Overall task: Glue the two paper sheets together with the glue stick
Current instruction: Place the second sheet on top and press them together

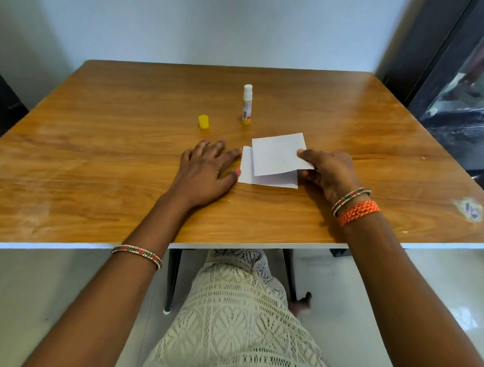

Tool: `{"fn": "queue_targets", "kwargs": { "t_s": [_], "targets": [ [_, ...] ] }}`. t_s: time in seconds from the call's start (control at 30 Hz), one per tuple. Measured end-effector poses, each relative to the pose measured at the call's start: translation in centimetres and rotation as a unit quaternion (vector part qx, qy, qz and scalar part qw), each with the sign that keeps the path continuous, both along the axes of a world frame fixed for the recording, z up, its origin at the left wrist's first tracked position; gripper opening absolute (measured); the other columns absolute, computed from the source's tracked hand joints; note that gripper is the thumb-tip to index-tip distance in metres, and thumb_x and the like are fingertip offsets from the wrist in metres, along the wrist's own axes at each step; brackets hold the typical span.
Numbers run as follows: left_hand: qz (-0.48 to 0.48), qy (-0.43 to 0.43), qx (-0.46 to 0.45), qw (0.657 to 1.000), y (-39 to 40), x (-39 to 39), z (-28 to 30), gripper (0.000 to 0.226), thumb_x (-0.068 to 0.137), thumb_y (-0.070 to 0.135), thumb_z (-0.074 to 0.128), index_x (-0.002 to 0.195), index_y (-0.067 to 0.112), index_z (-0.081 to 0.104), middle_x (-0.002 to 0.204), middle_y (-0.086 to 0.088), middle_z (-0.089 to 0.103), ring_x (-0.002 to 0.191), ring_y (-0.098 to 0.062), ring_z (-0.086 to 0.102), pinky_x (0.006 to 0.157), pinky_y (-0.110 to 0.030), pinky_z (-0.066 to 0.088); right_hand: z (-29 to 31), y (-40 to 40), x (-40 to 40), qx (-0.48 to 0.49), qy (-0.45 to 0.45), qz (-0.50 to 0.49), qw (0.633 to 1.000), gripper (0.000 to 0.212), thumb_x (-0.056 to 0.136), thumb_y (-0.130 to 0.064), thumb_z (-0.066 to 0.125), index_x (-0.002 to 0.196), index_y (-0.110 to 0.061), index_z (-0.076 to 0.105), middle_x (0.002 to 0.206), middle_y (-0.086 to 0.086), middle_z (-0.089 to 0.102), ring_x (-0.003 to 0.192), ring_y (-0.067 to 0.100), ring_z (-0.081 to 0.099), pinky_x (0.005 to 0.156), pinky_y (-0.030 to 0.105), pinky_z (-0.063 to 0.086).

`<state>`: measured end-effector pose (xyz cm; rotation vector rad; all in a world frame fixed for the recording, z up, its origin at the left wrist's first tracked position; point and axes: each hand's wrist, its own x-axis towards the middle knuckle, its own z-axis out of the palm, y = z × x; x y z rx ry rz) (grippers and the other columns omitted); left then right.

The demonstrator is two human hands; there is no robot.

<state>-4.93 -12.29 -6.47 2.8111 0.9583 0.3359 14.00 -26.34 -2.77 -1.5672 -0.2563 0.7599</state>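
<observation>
Two white paper sheets lie near the middle of the wooden table point(119, 163). The lower sheet point(247, 168) rests flat. The upper sheet point(276, 153) hovers over it, shifted right, pinched at its right edge by my right hand point(330, 171). My left hand point(208, 171) lies flat with fingers spread, its fingertips at the lower sheet's left edge. The glue stick point(247, 105) stands upright and uncapped behind the sheets. Its yellow cap point(203, 121) stands apart to the left.
A white wall runs behind the table. A dark glass panel point(464, 96) stands to the right. A worn sticker point(470, 209) marks the table's near right corner. My lap in white lace shows below the table's front edge.
</observation>
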Motion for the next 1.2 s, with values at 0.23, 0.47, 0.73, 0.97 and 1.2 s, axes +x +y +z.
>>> {"fn": "queue_targets", "kwargs": {
  "t_s": [0.23, 0.47, 0.73, 0.97, 1.2],
  "targets": [
    [0.014, -0.012, -0.025, 1.0, 0.4, 0.2, -0.3, 0.049, 0.087, 0.062, 0.035, 0.134, 0.05, 0.03, 0.156, 0.002, 0.017, 0.143, -0.025, 0.005, 0.11, -0.048, 0.009, -0.1, 0.3, -0.6, -0.011, -0.023, -0.01, 1.0, 0.019, 0.073, -0.014, 0.079, 0.067, -0.009, 0.061, 0.075, 0.01, 0.07, 0.054, 0.019, 0.066, 0.047, 0.023, 0.055],
    [0.02, -0.026, -0.059, 0.998, 0.9, 0.5, -0.4, 0.05, 0.083, 0.064, 0.04, 0.131, 0.055, 0.032, 0.157, 0.002, 0.014, 0.144, -0.022, -0.001, 0.111, -0.047, 0.005, -0.6, 0.7, -1.3, -0.028, -0.076, -0.014, 0.997, 0.016, 0.076, -0.016, 0.076, 0.064, -0.01, 0.068, 0.075, 0.008, 0.071, 0.06, 0.017, 0.067, 0.04, 0.017, 0.047],
    [0.02, -0.019, -0.06, 0.998, 0.8, 0.4, -0.2, 0.05, 0.083, 0.065, 0.039, 0.132, 0.054, 0.033, 0.157, 0.002, 0.012, 0.144, -0.022, -0.003, 0.112, -0.047, 0.004, -0.9, 1.1, -1.6, -0.052, -0.113, -0.02, 0.992, 0.016, 0.077, -0.02, 0.075, 0.082, -0.005, 0.072, 0.08, 0.009, 0.071, 0.052, 0.014, 0.064, 0.041, 0.018, 0.048],
    [0.016, -0.025, -0.064, 0.997, 0.7, 0.3, -0.1, 0.048, 0.084, 0.064, 0.04, 0.131, 0.053, 0.035, 0.157, 0.003, 0.012, 0.144, -0.022, -0.004, 0.112, -0.048, 0.004, -1.1, 1.2, -1.8, -0.056, -0.141, -0.021, 0.988, 0.013, 0.077, -0.022, 0.075, 0.076, -0.01, 0.072, 0.082, 0.009, 0.072, 0.054, 0.016, 0.065, 0.043, 0.02, 0.049],
    [-0.002, -0.039, -0.074, 0.997, 0.7, 0.1, 0.2, 0.038, 0.091, 0.049, 0.041, 0.129, 0.052, 0.04, 0.157, 0.006, 0.011, 0.144, -0.021, -0.005, 0.112, -0.047, 0.003, -1.4, 1.1, -2.9, -0.068, -0.265, -0.031, 0.961, 0.019, 0.079, -0.024, 0.071, 0.078, -0.005, 0.072, 0.083, 0.01, 0.071, 0.077, 0.023, 0.068, 0.065, 0.04, 0.059]
  ]
}}
